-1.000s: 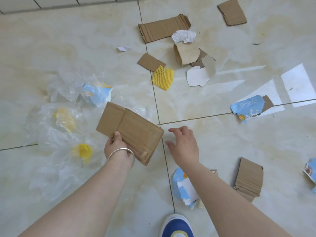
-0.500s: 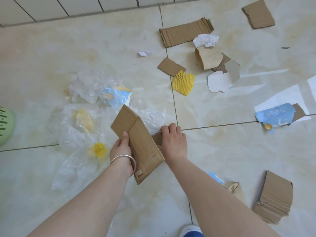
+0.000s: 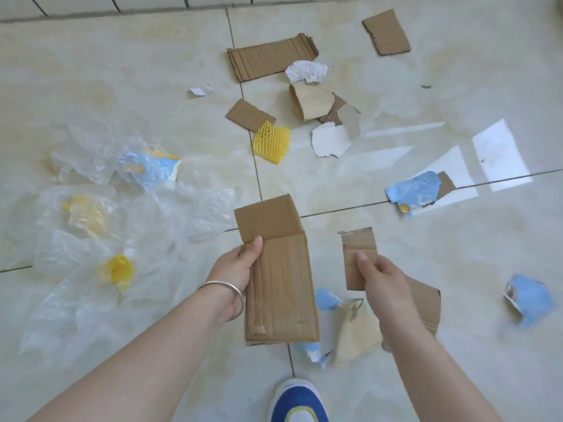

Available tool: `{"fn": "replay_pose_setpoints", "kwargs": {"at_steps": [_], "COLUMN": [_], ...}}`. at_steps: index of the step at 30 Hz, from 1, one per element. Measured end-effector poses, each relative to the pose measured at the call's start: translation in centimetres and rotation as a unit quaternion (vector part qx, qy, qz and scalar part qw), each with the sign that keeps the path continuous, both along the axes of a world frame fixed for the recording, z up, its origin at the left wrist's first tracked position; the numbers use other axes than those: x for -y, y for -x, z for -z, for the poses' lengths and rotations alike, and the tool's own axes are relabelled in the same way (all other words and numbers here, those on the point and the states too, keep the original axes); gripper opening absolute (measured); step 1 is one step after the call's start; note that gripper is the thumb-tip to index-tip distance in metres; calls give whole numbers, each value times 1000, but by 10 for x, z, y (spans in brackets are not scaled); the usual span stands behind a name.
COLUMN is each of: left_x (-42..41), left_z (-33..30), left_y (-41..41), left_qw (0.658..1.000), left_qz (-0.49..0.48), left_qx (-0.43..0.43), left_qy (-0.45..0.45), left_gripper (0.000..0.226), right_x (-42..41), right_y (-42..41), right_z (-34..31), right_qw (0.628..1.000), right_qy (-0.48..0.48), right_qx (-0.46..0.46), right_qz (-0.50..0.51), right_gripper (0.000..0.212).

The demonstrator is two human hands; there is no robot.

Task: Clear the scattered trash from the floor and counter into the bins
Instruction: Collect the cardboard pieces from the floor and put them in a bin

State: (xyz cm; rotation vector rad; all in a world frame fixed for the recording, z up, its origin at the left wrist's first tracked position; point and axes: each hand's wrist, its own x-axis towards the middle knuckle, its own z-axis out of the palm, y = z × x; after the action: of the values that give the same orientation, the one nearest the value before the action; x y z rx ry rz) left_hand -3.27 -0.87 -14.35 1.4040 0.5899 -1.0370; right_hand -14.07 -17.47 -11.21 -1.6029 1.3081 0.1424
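Crumpled clear plastic sheets (image 3: pixel 100 226) with yellow bits spread on pale tiled floor (image 3: pixel 457 269) at far left. Left hand (image 3: pixel 236 268) clenched round large folded brown cardboard piece (image 3: pixel 278 269), held above floor. Right hand (image 3: pixel 380 280) pinching small torn brown cardboard strip (image 3: pixel 359 249). Blue wrapper scrap (image 3: pixel 530 300) lying far right.

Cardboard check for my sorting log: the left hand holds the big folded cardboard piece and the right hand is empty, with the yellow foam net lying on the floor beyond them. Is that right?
Not quite. The right hand is not empty: it pinches a small cardboard strip, as the head view shows. The rest stands: the left hand holds the big folded cardboard piece, and the yellow foam net lies on the floor beyond them.
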Motion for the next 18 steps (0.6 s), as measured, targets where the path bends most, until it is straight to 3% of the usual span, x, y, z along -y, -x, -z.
{"fn": "replay_pose_setpoints", "kwargs": {"at_steps": [3, 9, 12, 14, 18], "left_x": [11, 21, 28, 33, 37], "left_z": [10, 23, 28, 25, 16], "left_y": [31, 83, 91, 89, 87], "left_qw": [993, 980, 971, 966, 977], "left_qz": [100, 162, 191, 208, 186], "left_qx": [-58, -71, -29, -11, -52], "left_qy": [-26, -93, -142, -154, -89], "left_gripper": [25, 32, 38, 22, 10], "right_x": [-1, -38, -43, -41, -32], "right_y": [57, 98, 94, 91, 87], "right_z": [0, 50, 58, 62, 62], "right_qw": [996, 991, 993, 995, 992], "right_qy": [-34, -30, -14, -28, -75], "right_qx": [-33, -121, -103, -74, -27], "right_qz": [73, 39, 58, 67, 98], "right_gripper": [20, 13, 17, 13, 12]}}
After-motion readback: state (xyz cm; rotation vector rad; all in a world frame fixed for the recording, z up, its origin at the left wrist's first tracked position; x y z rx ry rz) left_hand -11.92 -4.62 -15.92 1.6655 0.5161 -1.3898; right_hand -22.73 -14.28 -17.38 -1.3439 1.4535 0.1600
